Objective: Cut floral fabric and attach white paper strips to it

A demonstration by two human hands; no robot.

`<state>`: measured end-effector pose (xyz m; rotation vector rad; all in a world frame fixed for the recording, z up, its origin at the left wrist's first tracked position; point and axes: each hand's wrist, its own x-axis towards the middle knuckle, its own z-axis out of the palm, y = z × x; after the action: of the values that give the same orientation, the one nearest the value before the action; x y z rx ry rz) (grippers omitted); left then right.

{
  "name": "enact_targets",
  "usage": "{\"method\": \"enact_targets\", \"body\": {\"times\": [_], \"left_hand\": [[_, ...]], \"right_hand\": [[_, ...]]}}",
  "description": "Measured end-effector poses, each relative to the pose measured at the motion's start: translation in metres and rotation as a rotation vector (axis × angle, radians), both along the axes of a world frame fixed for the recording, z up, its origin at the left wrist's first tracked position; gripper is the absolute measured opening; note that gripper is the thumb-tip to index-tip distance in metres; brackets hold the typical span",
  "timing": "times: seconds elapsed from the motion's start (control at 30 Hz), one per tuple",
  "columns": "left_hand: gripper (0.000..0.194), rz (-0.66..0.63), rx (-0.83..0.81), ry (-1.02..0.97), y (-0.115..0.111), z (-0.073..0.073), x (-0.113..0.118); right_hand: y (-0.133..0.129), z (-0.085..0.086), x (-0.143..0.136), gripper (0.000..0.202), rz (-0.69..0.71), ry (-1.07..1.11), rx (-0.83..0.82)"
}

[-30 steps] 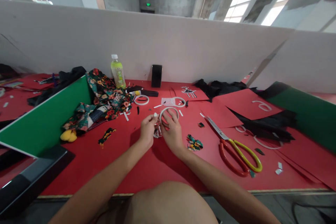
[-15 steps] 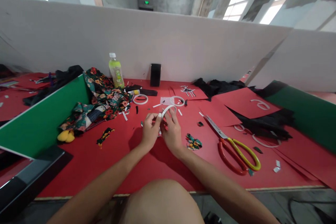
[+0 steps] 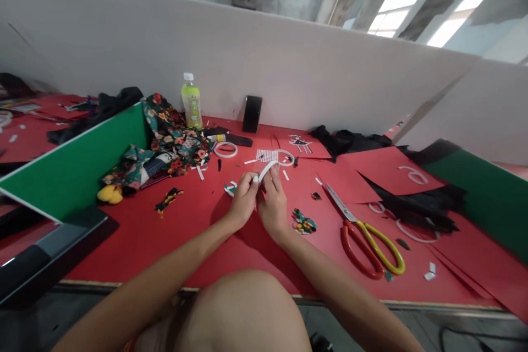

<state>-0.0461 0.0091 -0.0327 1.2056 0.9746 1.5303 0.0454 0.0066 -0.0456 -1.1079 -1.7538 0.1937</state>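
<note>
Over the middle of the red tabletop, my left hand (image 3: 242,199) pinches one side of a narrow roll of white tape (image 3: 267,170). The fingers of my right hand (image 3: 273,203) close on its other side, and the two hands nearly touch. The roll stands tilted up, its lower part hidden by my fingers. Beyond it lie a sheet of small white dots (image 3: 266,155) and another white ring (image 3: 285,157). A floral fabric scrap (image 3: 304,221) rests to the right of my right hand.
Large scissors (image 3: 363,236) with red and yellow handles lie at the right. Red paper sheets (image 3: 390,168) and black fabric (image 3: 412,203) are past them. A floral cloth heap (image 3: 173,140), a green bottle (image 3: 191,102) and a green divider (image 3: 78,170) occupy the left. A phone (image 3: 252,114) leans against the partition.
The whole view has tilted and shifted a little. My hands keep hold of the tape roll, which now appears turned more edge-on. More of a floral scrap shows beside my left hand.
</note>
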Motion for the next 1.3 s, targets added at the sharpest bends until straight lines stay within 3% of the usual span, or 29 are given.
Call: {"method": "enact_targets", "body": {"times": [0.17, 0.43, 0.67, 0.8, 0.93, 1.13, 1.3], "left_hand": [[0.013, 0.035, 0.088, 0.099, -0.002, -0.001, -0.001], [0.003, -0.065, -0.040, 0.009, 0.000, 0.002, 0.000], [0.004, -0.082, -0.054, 0.007, 0.004, -0.002, -0.003], [0.020, -0.103, -0.051, 0.002, 0.006, 0.001, -0.004], [0.030, -0.138, -0.047, -0.007, 0.007, 0.001, -0.005], [0.028, -0.192, -0.106, -0.073, 0.010, -0.004, -0.008], [0.022, -0.216, -0.155, -0.163, 0.014, 0.004, -0.015]], "right_hand": [[-0.001, 0.004, 0.002, 0.052, 0.001, -0.012, 0.034], [0.001, 0.004, 0.007, 0.052, 0.048, -0.011, 0.027], [0.003, 0.006, 0.009, 0.048, 0.064, -0.027, 0.033], [0.007, 0.004, 0.010, 0.037, 0.087, -0.012, 0.063], [0.008, 0.002, 0.007, 0.040, 0.110, 0.038, 0.043], [0.014, 0.002, 0.010, 0.037, 0.154, 0.109, -0.007], [0.027, 0.000, 0.017, 0.022, 0.270, -0.083, 0.059]]}}
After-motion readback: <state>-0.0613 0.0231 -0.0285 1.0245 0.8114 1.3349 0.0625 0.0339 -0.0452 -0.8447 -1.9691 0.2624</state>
